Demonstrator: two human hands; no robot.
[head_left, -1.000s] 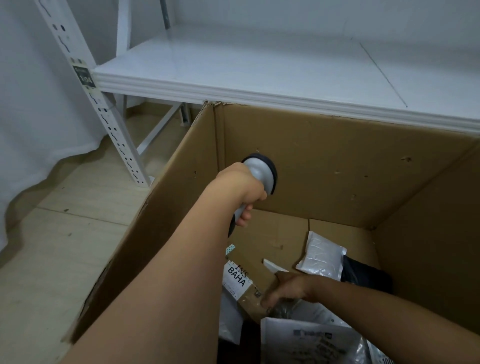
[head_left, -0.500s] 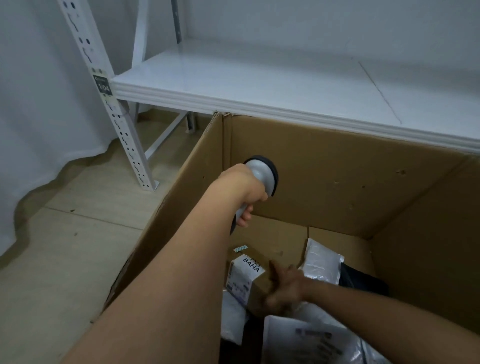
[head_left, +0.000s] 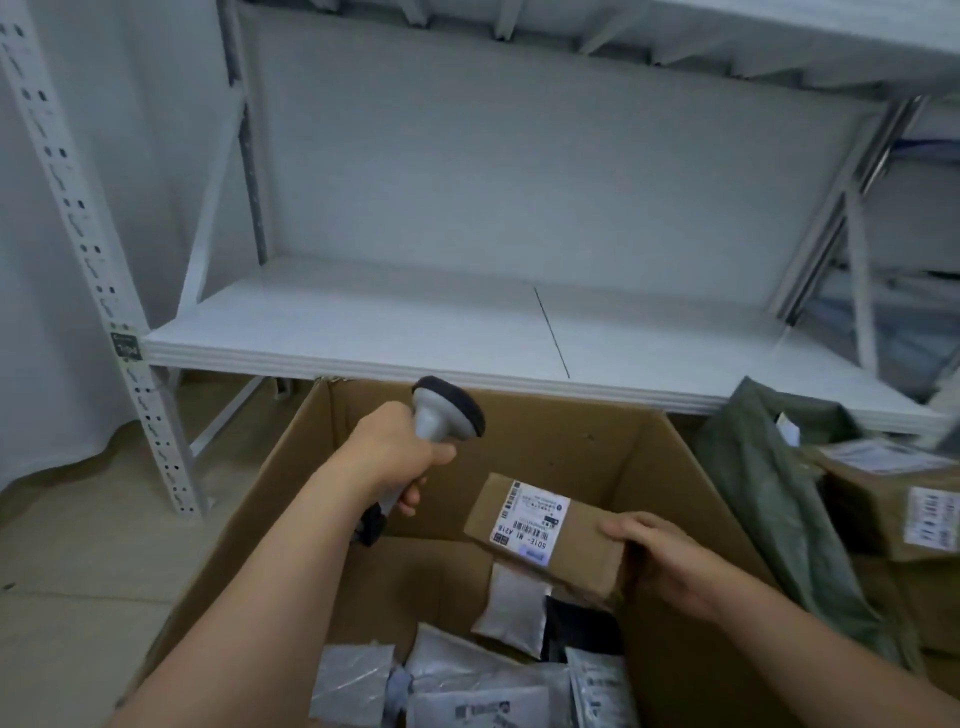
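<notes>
My left fingers (head_left: 410, 501) clench the scanner (head_left: 441, 415), right fingers (head_left: 626, 526) grip the parcel (head_left: 576, 551); best I tilt its label (head_left: 530, 519) squarely toward the scanner, held steady.

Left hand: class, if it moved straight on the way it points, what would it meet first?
Probably the carton's far wall, beyond the barcode scanner the left hand grips; depth is unclear.

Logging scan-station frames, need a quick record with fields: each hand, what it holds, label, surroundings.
left hand: grips grey scanner, head uppermost
right hand: holds small cardboard parcel by its near end, above the carton
label: white, on the parcel's top face, towards the camera
carton: open, poly mailers at the bottom
behind carton: white shelf
right of carton: green sack
</notes>
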